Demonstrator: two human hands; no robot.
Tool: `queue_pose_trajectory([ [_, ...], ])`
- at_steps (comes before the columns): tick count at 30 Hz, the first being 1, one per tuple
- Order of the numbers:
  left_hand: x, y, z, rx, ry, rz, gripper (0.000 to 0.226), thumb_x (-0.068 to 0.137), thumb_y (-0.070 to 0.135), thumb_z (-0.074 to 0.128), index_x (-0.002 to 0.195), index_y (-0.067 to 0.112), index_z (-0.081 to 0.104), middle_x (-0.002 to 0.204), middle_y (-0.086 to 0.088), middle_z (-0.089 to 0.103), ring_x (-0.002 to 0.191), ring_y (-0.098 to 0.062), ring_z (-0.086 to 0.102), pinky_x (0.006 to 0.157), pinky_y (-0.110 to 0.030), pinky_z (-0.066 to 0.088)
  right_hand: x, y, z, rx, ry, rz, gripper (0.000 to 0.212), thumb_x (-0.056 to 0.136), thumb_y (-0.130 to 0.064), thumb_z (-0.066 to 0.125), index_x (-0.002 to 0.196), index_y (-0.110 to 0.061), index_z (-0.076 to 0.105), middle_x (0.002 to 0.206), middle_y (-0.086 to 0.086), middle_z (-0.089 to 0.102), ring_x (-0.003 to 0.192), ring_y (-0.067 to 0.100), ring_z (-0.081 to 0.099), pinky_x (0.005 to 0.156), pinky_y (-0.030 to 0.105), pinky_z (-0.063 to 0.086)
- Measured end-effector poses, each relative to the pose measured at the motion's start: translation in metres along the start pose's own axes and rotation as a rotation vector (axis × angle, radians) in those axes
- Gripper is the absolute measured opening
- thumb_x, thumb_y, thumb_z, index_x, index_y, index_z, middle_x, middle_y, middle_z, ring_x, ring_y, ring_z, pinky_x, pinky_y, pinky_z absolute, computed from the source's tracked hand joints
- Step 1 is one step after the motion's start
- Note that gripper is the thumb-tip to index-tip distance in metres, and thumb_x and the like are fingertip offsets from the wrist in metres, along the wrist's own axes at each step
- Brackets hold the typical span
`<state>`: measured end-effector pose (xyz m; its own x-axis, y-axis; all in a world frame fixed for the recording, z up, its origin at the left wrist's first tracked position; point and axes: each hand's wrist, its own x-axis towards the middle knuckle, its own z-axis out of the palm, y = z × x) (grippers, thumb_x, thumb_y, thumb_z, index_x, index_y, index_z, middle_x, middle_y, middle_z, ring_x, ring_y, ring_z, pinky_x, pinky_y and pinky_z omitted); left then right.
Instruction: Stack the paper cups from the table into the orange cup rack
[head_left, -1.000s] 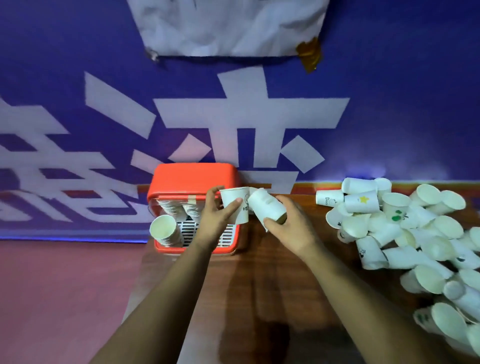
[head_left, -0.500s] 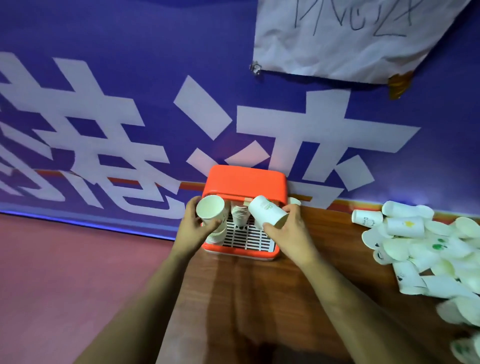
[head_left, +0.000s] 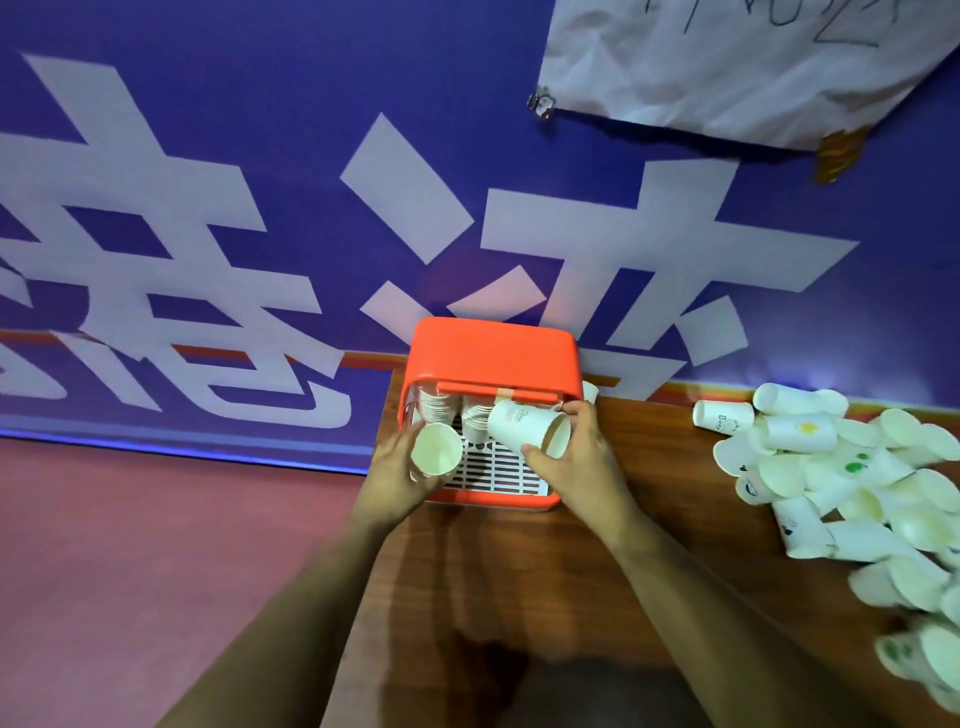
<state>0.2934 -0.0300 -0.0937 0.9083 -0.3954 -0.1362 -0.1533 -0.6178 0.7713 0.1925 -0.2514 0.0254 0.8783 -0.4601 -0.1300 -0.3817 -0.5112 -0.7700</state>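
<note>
Two bare hands work at the front of the orange plastic cup rack (head_left: 493, 353), a boxy holder with a rounded top that stands at the far left end of the brown wooden table (head_left: 519, 571). The left hand (head_left: 395, 478) is at the rack's front left corner, its fingers curled round a first white paper cup (head_left: 436, 451) whose open mouth faces the camera. This cup sits just below the nested stacks of white paper cups (head_left: 434, 410) hanging inside the rack; whether it touches them cannot be told. The right hand (head_left: 582, 462), at the rack's front right, grips a second white paper cup (head_left: 524, 426) between thumb and fingers. That cup is tilted on its side, with its base pointing into the rack's opening and its mouth toward the palm. Under both held cups lies the white slotted grille (head_left: 493, 470) of the rack's base. Well to the right of the rack, a heap of loose white paper cups (head_left: 841, 478) sprawls across the table, most lying on their sides, a few marked green or yellow. Behind the rack hangs a blue banner with large white characters (head_left: 260, 130), and up to the rack's right a crumpled white paper sheet (head_left: 727, 62) is fixed to it. Left of the rack lies a dull red floor (head_left: 156, 545).
</note>
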Motion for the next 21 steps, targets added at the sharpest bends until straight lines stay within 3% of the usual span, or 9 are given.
queue_pose_trajectory([
  [2,0.002,-0.006,0.001,-0.002,-0.036,-0.006,0.090,0.077,0.043,0.080,0.152,0.030,0.032,0.152,0.002,0.040,0.137,-0.023,0.037,0.110,-0.040,0.036,0.003,-0.003,0.006,-0.021,-0.022,-0.015,0.061,0.076,-0.032,0.079,0.123,-0.028,0.041,0.122,-0.004,0.056,0.112,0.015,0.057,0.091,0.033,0.054],
  [5,0.003,-0.012,-0.002,-0.038,-0.101,0.000,0.095,0.075,0.049,0.077,0.153,0.039,0.025,0.153,0.005,0.038,0.140,-0.021,0.034,0.113,-0.044,0.035,0.006,-0.010,0.018,-0.055,-0.043,-0.082,0.065,0.076,-0.034,0.079,0.130,-0.029,0.045,0.133,-0.003,0.049,0.123,0.014,0.048,0.100,0.032,0.046],
  [8,0.003,-0.015,-0.008,-0.162,-0.133,-0.007,0.090,0.077,0.052,0.073,0.153,0.039,0.025,0.154,0.009,0.039,0.138,-0.012,0.037,0.111,-0.038,0.036,0.012,-0.021,0.034,-0.050,-0.066,-0.128,0.073,0.074,-0.034,0.081,0.136,-0.026,0.044,0.137,-0.001,0.049,0.126,0.016,0.047,0.104,0.034,0.044],
  [11,-0.001,-0.012,-0.017,-0.300,-0.074,-0.117,0.059,0.088,0.033,0.067,0.143,0.031,0.045,0.144,0.005,0.051,0.126,-0.012,0.052,0.107,-0.037,0.044,0.021,-0.027,0.054,-0.137,-0.130,-0.135,0.073,0.070,-0.035,0.084,0.131,-0.019,0.047,0.129,0.003,0.056,0.118,0.020,0.052,0.094,0.029,0.041],
  [14,-0.004,-0.007,-0.024,-0.446,-0.035,-0.215,0.030,0.099,0.022,0.057,0.129,0.027,0.057,0.124,0.009,0.064,0.105,0.008,0.059,0.100,-0.022,0.047,0.029,-0.025,0.074,-0.239,-0.200,-0.173,0.079,0.069,-0.038,0.084,0.136,-0.017,0.046,0.133,0.004,0.051,0.125,0.022,0.047,0.100,0.027,0.036],
  [16,-0.004,-0.005,-0.028,-0.490,-0.040,-0.250,0.027,0.100,0.035,0.055,0.124,0.027,0.063,0.116,0.014,0.068,0.101,0.011,0.060,0.101,-0.023,0.047,0.031,-0.025,0.087,-0.281,-0.238,-0.190,0.084,0.071,-0.038,0.082,0.142,-0.019,0.042,0.137,0.005,0.045,0.129,0.023,0.042,0.106,0.030,0.033],
  [19,-0.001,-0.010,-0.030,-0.599,-0.077,-0.282,0.045,0.091,0.061,0.054,0.122,0.031,0.066,0.116,0.012,0.071,0.109,-0.004,0.065,0.102,-0.036,0.049,0.034,-0.024,0.107,-0.337,-0.288,-0.227,0.084,0.072,-0.036,0.080,0.145,-0.021,0.041,0.135,0.006,0.045,0.130,0.026,0.042,0.109,0.034,0.034],
  [21,0.003,-0.016,-0.030,-0.651,-0.098,-0.291,0.050,0.087,0.063,0.058,0.125,0.032,0.066,0.119,0.011,0.070,0.113,-0.007,0.065,0.103,-0.040,0.050,0.037,-0.020,0.119,-0.350,-0.314,-0.238,0.085,0.073,-0.034,0.080,0.146,-0.019,0.040,0.138,0.005,0.045,0.131,0.026,0.042,0.110,0.034,0.033],
])
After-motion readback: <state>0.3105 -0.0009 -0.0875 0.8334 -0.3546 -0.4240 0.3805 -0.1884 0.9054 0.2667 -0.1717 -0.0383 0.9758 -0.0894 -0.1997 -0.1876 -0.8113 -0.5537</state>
